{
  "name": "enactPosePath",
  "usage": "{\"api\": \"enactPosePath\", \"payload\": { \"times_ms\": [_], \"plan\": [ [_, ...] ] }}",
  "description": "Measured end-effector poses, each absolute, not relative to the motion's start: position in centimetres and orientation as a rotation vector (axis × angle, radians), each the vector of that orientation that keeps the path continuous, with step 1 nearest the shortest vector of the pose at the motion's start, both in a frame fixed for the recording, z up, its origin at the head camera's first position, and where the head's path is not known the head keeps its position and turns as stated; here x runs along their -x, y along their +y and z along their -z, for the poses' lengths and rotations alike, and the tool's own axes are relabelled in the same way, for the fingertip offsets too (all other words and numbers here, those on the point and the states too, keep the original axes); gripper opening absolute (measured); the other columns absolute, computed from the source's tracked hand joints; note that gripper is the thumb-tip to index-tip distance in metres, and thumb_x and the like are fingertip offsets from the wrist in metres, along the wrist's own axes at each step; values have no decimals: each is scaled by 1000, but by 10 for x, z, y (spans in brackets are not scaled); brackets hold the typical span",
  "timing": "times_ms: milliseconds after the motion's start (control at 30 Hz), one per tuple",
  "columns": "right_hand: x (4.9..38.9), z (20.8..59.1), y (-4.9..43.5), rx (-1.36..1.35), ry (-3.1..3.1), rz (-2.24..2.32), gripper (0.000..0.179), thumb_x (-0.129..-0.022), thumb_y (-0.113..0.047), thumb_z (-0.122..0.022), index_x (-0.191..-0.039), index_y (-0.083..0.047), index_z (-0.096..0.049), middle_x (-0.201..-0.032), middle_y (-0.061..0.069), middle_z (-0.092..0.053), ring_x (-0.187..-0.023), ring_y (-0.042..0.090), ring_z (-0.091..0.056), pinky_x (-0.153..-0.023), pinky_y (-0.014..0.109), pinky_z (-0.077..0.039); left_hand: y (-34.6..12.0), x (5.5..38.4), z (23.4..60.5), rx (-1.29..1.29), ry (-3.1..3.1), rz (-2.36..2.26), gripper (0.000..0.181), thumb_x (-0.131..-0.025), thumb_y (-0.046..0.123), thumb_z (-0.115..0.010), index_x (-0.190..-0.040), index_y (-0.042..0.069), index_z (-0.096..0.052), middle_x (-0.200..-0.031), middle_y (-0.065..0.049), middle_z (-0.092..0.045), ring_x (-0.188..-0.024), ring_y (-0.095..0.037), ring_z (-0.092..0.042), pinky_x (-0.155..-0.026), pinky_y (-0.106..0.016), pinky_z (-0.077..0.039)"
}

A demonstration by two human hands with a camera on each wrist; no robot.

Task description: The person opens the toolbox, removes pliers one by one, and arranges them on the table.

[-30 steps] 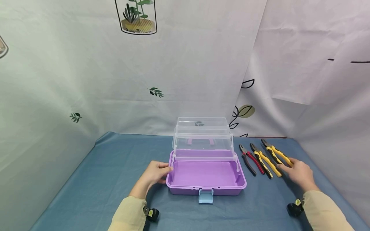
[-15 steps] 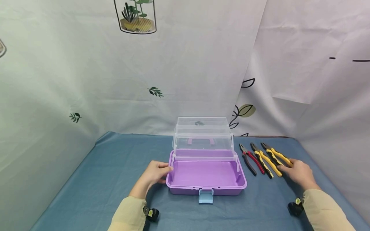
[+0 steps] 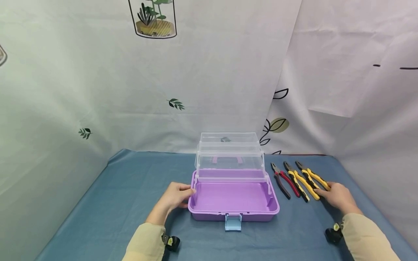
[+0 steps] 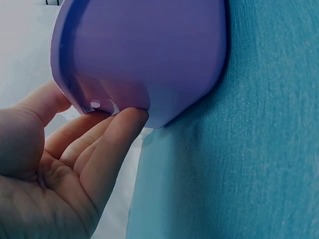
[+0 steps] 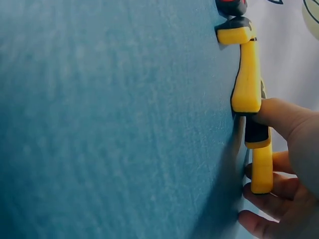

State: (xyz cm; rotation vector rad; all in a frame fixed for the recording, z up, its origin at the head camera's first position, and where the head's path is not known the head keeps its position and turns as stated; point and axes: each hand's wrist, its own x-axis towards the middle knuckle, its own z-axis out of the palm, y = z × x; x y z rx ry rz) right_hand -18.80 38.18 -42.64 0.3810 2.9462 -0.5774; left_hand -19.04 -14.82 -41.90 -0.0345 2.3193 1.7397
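My left hand [image 3: 174, 196] holds the left end of a purple toolbox [image 3: 209, 217], its thumb over the rim and the other fingers against the outer wall. The clear lid [image 3: 240, 137] is raised at the back, and the inside of the box is bare. At the right, my right hand [image 3: 339, 197] grips the handles of the rightmost yellow-and-black pliers [image 3: 308, 175]. In the right wrist view, the thumb is on one side of these handles and the fingers curl on the other. The pliers' jaws point away from me, close over the cloth.
Between the toolbox and my right hand lie another yellow-and-black pair of pliers [image 3: 306, 185] and a red-and-black pair [image 3: 290, 182]. A light blue latch [image 3: 233, 222] hangs at the box front. Patterned cloth walls [image 3: 209, 79] enclose the blue-covered table [image 3: 130, 181].
The rightmost pliers have shifted slightly toward me, their tips lower in the view, with the right hand at the handles. My left hand has kept its place on the toolbox.
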Motion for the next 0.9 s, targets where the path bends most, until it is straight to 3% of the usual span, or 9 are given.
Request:
{"api": "enactPosePath", "payload": {
  "times_ms": [200,300,400,533,600,733,833,900],
  "plan": [
    [185,428,383,-314,2959,608,76,-90,-52,-55,-114,20,-51,-71,10,-44,-67,22,-44,-53,28,-32,-148,189,418,23,2316,-1736,38,-86,11,-65,-117,-10,-61,-106,-28,-67,-86,-24,-69,-64,-38,-61],
    [183,429,382,-293,2966,648,61,-94,-50,-47,-96,9,-60,-65,5,-44,-61,19,-43,-51,27,-31,-148,190,417,18,2312,-1740,39,-86,11,-65,-118,-10,-61,-106,-27,-67,-87,-24,-69,-63,-38,-61],
    [182,428,379,-284,2968,675,57,-98,-45,-41,-91,8,-61,-66,6,-50,-62,19,-46,-51,27,-34,-149,192,417,4,2300,-1749,40,-86,11,-65,-119,-10,-60,-106,-27,-67,-86,-24,-69,-63,-39,-61],
    [183,425,377,-289,2968,661,60,-99,-40,-40,-111,16,-56,-80,17,-58,-72,24,-51,-54,29,-40,-152,194,418,-26,2276,-1750,43,-87,14,-66,-121,-10,-58,-109,-27,-66,-89,-24,-68,-65,-39,-61],
    [183,426,375,-282,2973,660,58,-99,-39,-40,-110,15,-56,-81,18,-58,-72,25,-51,-54,30,-41,-154,194,420,-42,2264,-1751,45,-88,15,-65,-123,-11,-57,-112,-28,-64,-93,-25,-68,-67,-40,-61],
    [183,422,367,-227,3006,652,65,-98,-45,-40,-122,15,-51,-101,34,-58,-87,42,-55,-66,47,-51,-158,193,422,-96,2258,-1736,48,-91,18,-63,-126,-13,-52,-117,-30,-62,-99,-30,-66,-70,-40,-61],
    [183,417,354,-175,3033,643,79,-97,-51,-40,-134,18,-35,-129,43,-39,-114,56,-41,-87,66,-43,-159,194,421,-126,2247,-1741,52,-93,20,-60,-128,-16,-47,-117,-31,-60,-100,-33,-66,-72,-40,-61],
    [184,414,343,-140,3049,658,81,-96,-53,-41,-137,17,-33,-134,44,-33,-119,59,-33,-93,70,-36,-159,195,421,-109,2247,-1752,54,-93,22,-60,-129,-16,-46,-117,-31,-60,-98,-33,-67,-71,-40,-61]
  ]
}}
